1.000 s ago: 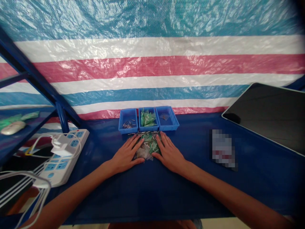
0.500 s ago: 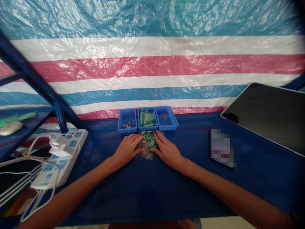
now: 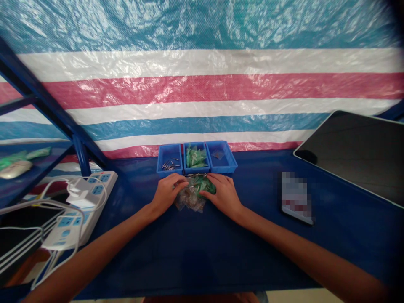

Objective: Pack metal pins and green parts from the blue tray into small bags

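A small pile lies on the blue table (image 3: 195,252) between my hands: clear plastic packets (image 3: 191,200) at the front, green packets (image 3: 202,184) behind, and thin metal pins (image 3: 197,174) along the back. My left hand (image 3: 166,194) rests at the pile's left side, fingers bent, thumb held apart and touching the clear packets. On the right side, my right hand (image 3: 225,195) curves around the green packets with its thumb over them. Both hands are open and cupped; neither visibly grips a single piece. Some fingertips are hidden.
Behind the pile stand three blue bins: one with metal pins (image 3: 170,165), one with green packets (image 3: 195,156), one with a clear packet (image 3: 217,155). A power strip (image 3: 90,219) with white cables is left. A phone (image 3: 296,198) and a dark screen (image 3: 356,155) are right.
My fingers have bent more, and my right hand has shifted slightly right. The clear packets are spread a little further toward the front left, with more of them showing.
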The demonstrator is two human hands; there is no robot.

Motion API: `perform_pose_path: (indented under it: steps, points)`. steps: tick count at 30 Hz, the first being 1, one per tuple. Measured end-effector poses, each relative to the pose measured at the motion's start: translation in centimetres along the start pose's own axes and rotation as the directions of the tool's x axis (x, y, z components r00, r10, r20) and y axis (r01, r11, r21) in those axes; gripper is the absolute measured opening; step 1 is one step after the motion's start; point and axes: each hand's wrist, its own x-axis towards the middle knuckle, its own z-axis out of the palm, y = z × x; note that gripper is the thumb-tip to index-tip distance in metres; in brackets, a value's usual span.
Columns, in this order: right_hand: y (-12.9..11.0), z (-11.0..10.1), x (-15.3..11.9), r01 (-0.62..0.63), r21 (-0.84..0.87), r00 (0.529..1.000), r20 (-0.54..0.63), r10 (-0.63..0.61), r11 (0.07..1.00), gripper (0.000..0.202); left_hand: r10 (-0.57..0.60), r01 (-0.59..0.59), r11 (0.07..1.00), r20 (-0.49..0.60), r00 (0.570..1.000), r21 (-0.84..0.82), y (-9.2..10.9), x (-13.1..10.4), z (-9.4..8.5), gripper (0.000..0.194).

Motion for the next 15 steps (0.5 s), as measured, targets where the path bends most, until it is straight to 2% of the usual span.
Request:
perform_pose_path:
  steps: [1,5,7,10,12,15]
  points:
    - [0.0,-0.1,0.1,-0.017,0.009,1.000,-0.012,0.017,1.000,0.045,-0.029,0.027,0.999,-0.048,0.998,-0.042,0.1,0.2,0.0,0.023]
    - [-0.4,-0.5,0.7,-0.075,0.105,0.993,-0.085,0.084,0.992,0.035,-0.112,0.094,0.978,-0.089,0.990,-0.184,0.6,1.1,0.4,0.021]
    - [-0.9,-0.7,1.2,-0.091,0.208,0.985,-0.122,0.119,0.974,0.027,-0.082,0.065,0.990,-0.138,0.987,-0.125,0.7,1.5,0.8,0.020]
    - [-1.8,-0.6,1.9,-0.081,0.361,0.976,-0.161,0.148,0.929,0.023,0.037,-0.040,0.999,-0.199,0.979,-0.015,0.8,1.7,1.6,0.024]
    - [-2.2,-0.2,2.3,-0.079,0.416,0.967,-0.189,0.171,0.906,0.023,0.104,-0.104,0.995,-0.165,0.981,0.010,0.6,1.7,2.2,0.028]
    - [-2.3,0.6,2.5,-0.091,0.487,0.947,-0.227,0.227,0.869,0.025,0.105,-0.105,0.994,-0.138,0.985,0.009,0.1,1.6,2.8,0.028]
